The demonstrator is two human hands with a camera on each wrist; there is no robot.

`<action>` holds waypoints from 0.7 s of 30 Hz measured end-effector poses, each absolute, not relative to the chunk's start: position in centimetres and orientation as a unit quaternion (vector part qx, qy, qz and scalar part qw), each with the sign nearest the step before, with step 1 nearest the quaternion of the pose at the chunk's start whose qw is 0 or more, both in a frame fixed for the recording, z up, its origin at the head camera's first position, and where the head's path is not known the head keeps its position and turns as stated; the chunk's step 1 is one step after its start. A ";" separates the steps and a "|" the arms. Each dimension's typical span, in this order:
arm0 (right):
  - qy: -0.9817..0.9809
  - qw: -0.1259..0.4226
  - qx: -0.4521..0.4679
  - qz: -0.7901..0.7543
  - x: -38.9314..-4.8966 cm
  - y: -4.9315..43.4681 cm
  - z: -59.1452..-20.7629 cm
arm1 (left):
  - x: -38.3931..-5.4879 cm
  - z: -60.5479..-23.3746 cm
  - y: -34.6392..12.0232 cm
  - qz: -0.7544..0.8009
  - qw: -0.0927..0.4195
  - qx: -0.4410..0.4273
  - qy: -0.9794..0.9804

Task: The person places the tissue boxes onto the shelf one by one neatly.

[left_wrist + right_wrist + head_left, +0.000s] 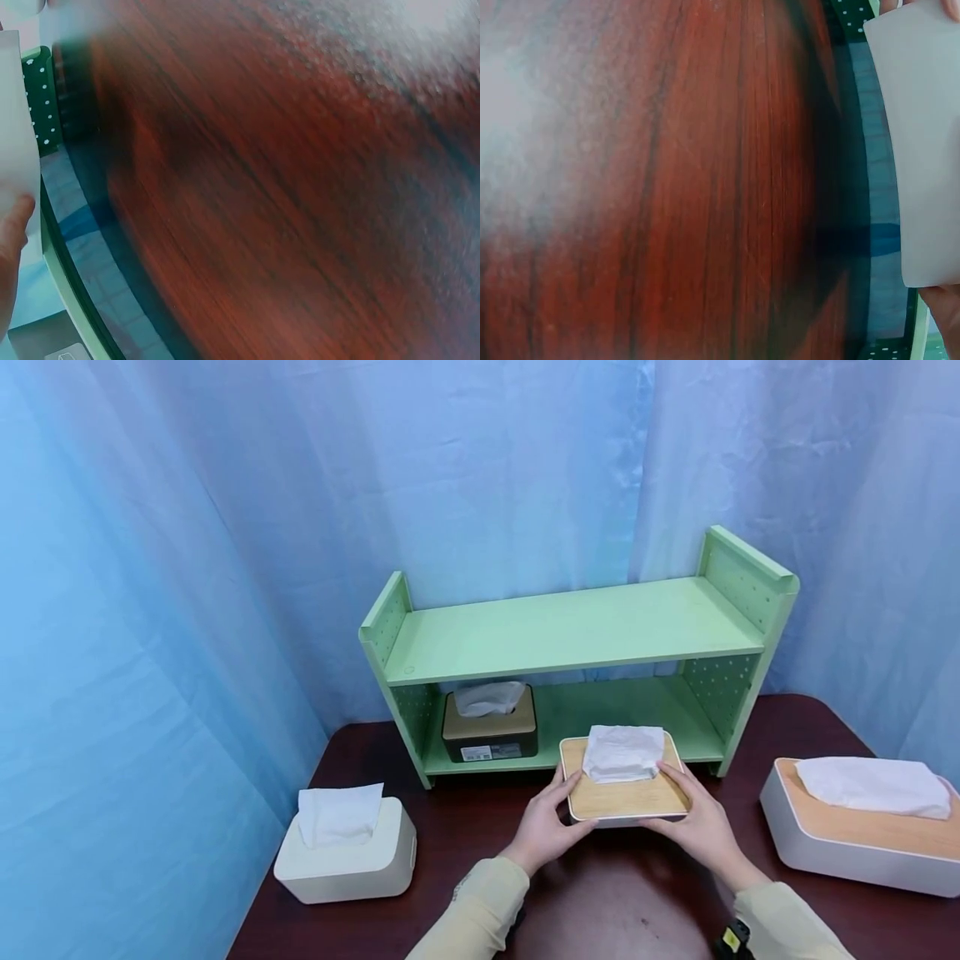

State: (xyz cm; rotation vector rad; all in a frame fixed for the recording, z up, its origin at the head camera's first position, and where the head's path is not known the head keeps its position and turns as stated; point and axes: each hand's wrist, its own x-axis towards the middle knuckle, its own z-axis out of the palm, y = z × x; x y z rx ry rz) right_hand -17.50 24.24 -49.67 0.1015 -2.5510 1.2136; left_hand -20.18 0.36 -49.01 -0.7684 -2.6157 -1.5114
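Both hands grip a white tissue box (622, 797) with a wood-look lid and a tissue standing out of its top. My left hand (546, 822) holds its left side, thumb along the front edge and fingers on the lid's edge. On the opposite side my right hand (701, 827) does the same, one fingertip near the tissue. The box is held above the table in front of the green shelf's (622, 706) lower level. In the right wrist view the white underside of the tissue box (930, 150) shows between the hands. A fingertip touches its white side in the left wrist view.
A dark tissue box with a brown lid (491, 727) sits at the left of the lower shelf. A white tissue box (345, 852) stands at the table's left, and a larger wood-lidded one (862, 827) at the right. Blue curtains (525, 468) hang behind the dark table (615, 893).
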 end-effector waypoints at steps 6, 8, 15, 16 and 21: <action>-0.890 0.149 0.038 0.428 -17.9 24.4 -49.6 | -20.5 -49.1 0.5 -0.509 0.003 -0.237 -0.827; -0.891 0.143 0.041 0.430 -18.1 24.4 -49.4 | -20.6 -49.0 0.5 -0.514 0.001 -0.235 -0.825; -0.897 0.124 0.057 0.420 -19.3 24.8 -48.3 | -21.5 -48.1 0.7 -0.492 -0.002 -0.218 -0.843; -0.899 0.121 0.059 0.418 -19.5 24.9 -48.1 | -21.6 -47.9 0.8 -0.487 0.000 -0.216 -0.846; -0.906 0.117 0.064 0.401 -20.6 25.1 -47.4 | -22.4 -47.0 1.0 -0.468 0.003 -0.203 -0.860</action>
